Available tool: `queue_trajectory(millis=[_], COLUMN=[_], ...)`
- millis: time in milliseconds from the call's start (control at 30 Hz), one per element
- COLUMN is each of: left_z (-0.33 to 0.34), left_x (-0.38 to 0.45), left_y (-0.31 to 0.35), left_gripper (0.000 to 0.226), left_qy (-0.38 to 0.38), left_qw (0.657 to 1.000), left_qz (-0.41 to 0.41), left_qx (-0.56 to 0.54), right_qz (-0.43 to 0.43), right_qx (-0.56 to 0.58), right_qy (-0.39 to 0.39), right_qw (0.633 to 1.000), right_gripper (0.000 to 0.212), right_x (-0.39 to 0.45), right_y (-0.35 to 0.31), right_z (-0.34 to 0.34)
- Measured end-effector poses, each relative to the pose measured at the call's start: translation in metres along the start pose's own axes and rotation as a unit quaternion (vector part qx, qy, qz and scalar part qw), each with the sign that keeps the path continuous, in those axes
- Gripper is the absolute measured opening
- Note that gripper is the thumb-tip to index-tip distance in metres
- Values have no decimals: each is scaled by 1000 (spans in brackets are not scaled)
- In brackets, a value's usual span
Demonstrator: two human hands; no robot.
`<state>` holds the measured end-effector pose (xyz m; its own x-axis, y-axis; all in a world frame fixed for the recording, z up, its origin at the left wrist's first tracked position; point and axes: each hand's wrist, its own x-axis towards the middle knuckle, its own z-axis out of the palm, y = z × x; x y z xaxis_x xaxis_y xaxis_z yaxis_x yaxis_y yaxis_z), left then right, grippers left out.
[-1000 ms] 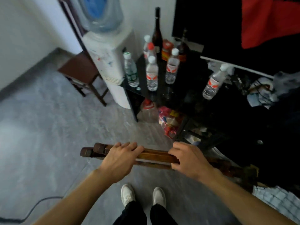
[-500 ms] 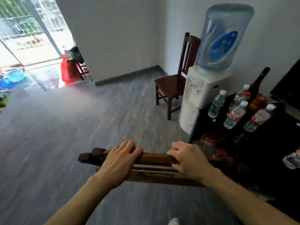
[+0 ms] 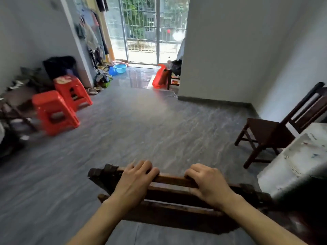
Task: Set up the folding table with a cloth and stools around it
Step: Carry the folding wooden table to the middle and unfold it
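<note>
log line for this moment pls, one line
stage: carrying | left hand: grips folded wooden table top edge | right hand: grips same edge | two red stools by left wall | cloth: not visible

Folded wooden table (image 3: 169, 195) is held edge-up above the grey floor (image 3: 141, 131), top rail gripped by left hand (image 3: 134, 181) and right hand (image 3: 208, 184), fingers curled over it. Two red stools (image 3: 58, 110) are seen near the left wall, one just behind the other. Dark wooden chair (image 3: 276, 129) is seen at right, beside a white appliance (image 3: 299, 160). Blue basin (image 3: 120, 68) sits by the barred glass door (image 3: 150, 29).
</note>
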<state>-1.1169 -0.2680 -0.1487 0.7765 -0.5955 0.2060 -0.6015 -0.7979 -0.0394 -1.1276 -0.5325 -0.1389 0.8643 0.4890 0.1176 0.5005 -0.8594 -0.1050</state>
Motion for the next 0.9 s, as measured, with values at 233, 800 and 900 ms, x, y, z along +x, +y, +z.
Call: queue_trajectory(millis=[233,800,900], left_z=[0,6,9], left_x=[-78,-124,-133], left_y=[-87,-219,-235], left_gripper=[48,50,49], left_qy=[-15,-87,-80], left_qw=[990,854,823], left_qz=[-137,-513,-563], left_qx=[12,6,4], right_qz=[-114,-411,-446], right_qx=[35,148,142], right_qy=[-33,-142,-162], right_qw=[992,888,869], right_gripper=[33,29,28], right_x=[111,390,426], right_y=[-78,-176,-201], right_z=[29,104,110])
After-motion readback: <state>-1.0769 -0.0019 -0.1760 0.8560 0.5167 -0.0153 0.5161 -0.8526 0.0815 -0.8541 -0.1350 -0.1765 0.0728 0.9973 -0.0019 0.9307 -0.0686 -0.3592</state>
